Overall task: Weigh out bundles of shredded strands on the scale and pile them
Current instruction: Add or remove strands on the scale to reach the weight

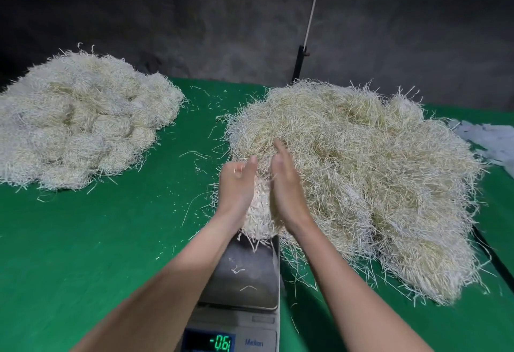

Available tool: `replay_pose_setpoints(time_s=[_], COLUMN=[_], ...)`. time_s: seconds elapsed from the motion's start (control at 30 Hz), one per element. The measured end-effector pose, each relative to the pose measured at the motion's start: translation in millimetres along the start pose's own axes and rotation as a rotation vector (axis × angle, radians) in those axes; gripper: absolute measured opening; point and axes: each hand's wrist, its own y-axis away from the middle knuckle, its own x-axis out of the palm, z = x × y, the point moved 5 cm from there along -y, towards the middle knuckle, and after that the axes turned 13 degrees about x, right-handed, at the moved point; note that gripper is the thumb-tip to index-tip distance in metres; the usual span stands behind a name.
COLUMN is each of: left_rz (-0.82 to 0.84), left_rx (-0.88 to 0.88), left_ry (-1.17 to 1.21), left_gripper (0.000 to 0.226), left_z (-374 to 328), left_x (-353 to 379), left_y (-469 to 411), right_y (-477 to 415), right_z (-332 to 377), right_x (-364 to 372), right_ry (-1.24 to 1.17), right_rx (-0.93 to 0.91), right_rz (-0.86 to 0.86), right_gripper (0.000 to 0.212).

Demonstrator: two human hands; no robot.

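- I have the bundle (260,212) pressed between both hands: my left hand (236,185) curls round its left side with the thumb up, and my right hand (283,185) lies flat against its right side, fingers straight.
- The bundle hangs down between my palms, its frayed lower end at the far edge of the scale (244,274) (whether it touches the pan I cannot tell).
- The scale sits just below my grip, between my forearms, with a few stray strands on the pan; its display (219,342), nearest me, shows -0.6 in green digits, the last one unclear.
- Right of the grip and touching my right hand spreads the loose heap (361,173).
- Well to the left of the grip lies the pile (78,121) of rounded bundles.
- All of it rests on the green table (111,240), strewn with bits of strand around my hands.
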Motion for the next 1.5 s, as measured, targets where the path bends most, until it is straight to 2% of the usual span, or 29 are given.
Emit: replay_pose_setpoints(time_s=[0.07,0.1,0.17,0.2,0.23,0.3,0.33,0.43,0.5,0.57,0.6,0.67,0.73,0.77,0.8,0.87,0.93,0.97,1.03,1.07,1.13,1.17,1.23,1.3,1.4,1.43,1.5], left_rz=[0.034,0.065,0.109,0.144,0.176,0.181,0.138,-0.109,-0.252,-0.312,-0.330,-0.300,-0.134,-0.058,-0.019,-0.075,-0.212,-0.257,-0.257,-0.241,-0.159,-0.103,-0.035,-0.076,-0.190,-0.175,-0.007], left_rx=[0.026,0.003,-0.015,0.068,0.192,0.422,0.463,0.494,0.577,0.613,0.588,0.409,0.162,0.073,0.004,-0.161,-0.361,-0.438,-0.452,-0.398,-0.317,-0.308,-0.305,-0.290,-0.319,-0.345,-0.376], left_ry=[0.088,0.114,0.060,-0.073,-0.245,-0.448,-0.429,-0.111,-0.085,-0.112,-0.106,-0.074,-0.025,0.007,0.035,0.190,0.446,0.496,0.394,0.313,0.254,0.272,0.278,0.300,0.346,0.340,0.284], left_gripper=[0.033,0.040,0.054,0.055,0.059,0.082,0.088,0.081,0.076,0.072,0.071,0.077,0.116,0.129,0.132,0.119,0.086,0.071,0.054,0.046,0.031,0.029,0.031,0.027,0.037,0.036,0.028], left_z=[-6.8,-8.6,-4.8,-4.7,-7.1,-6.0,-4.5,-6.9,-11.7,-7.5,-4.3,5.1,17.1,20.2,21.7,24.5,28.9,32.9,38.9,38.9,33.9,30.3,21.3,10.5,8.7,8.2,14.3], left_x=[4.7,7.1,8.8,8.1,8.6,16.3,19.1,13.9,5.3,-4.5,-11.2,-20.1,-12.4,-4.7,2.7,8.5,2.1,-2.4,-8.9,-10.2,-4.4,0.9,6.6,2.8,-7.4,-6.3,5.5], left_y=[-2.9,-0.3,11.4,22.8,37.4,65.6,73.4,73.7,73.7,67.9,62.5,52.2,46.1,46.8,45.6,32.3,7.8,0.0,-6.4,-4.7,5.4,10.8,16.9,10.4,-1.5,5.0,19.9], right_y=[3.8,3.6,-5.5,-9.6,-13.3,-17.8,-16.7,-9.9,-8.7,-7.0,-6.6,-7.9,-10.7,-11.2,-9.6,-4.6,3.0,7.5,15.6,18.4,18.3,13.1,0.8,4.1,24.0,19.4,4.8], right_z=[-3.1,-5.8,-9.5,-11.4,-12.1,-13.3,-12.6,-18.5,-23.1,-21.5,-20.2,-21.9,-22.1,-20.0,-16.8,-17.4,-18.8,-18.0,-14.8,-9.7,4.4,5.9,2.2,-3.6,7.3,5.3,-1.3], right_x=[9.5,6.2,-9.7,-18.0,-24.2,-30.4,-28.7,-16.2,-14.3,-16.4,-18.2,-21.9,-24.9,-23.6,-19.6,-7.7,-0.3,-0.9,0.8,4.5,7.9,2.9,-15.5,-14.4,12.7,10.4,-9.0], right_ry=[0.021,0.020,-0.066,-0.134,-0.228,-0.372,-0.385,-0.456,-0.548,-0.557,-0.558,-0.606,-0.652,-0.639,-0.622,-0.577,-0.513,-0.424,-0.275,-0.196,0.013,0.068,0.034,-0.015,0.111,0.111,-0.046], right_rx=[0.051,0.069,0.128,0.161,0.186,0.177,0.152,0.180,0.220,0.239,0.252,0.311,0.351,0.343,0.333,0.308,0.233,0.173,0.057,0.004,-0.110,-0.137,-0.047,-0.034,-0.139,-0.105,0.035], right_rz=[0.124,0.099,-0.033,-0.094,-0.148,-0.306,-0.376,-0.465,-0.507,-0.544,-0.553,-0.562,-0.569,-0.563,-0.546,-0.464,-0.386,-0.383,-0.381,-0.354,-0.318,-0.314,-0.327,-0.353,-0.337,-0.323,-0.275], right_gripper=[0.063,0.053,0.018,0.014,0.018,0.028,0.031,0.029,0.032,0.032,0.030,0.024,0.037,0.042,0.044,0.041,0.026,0.022,0.016,0.013,0.021,0.020,0.019,0.025,0.034,0.037,0.036])
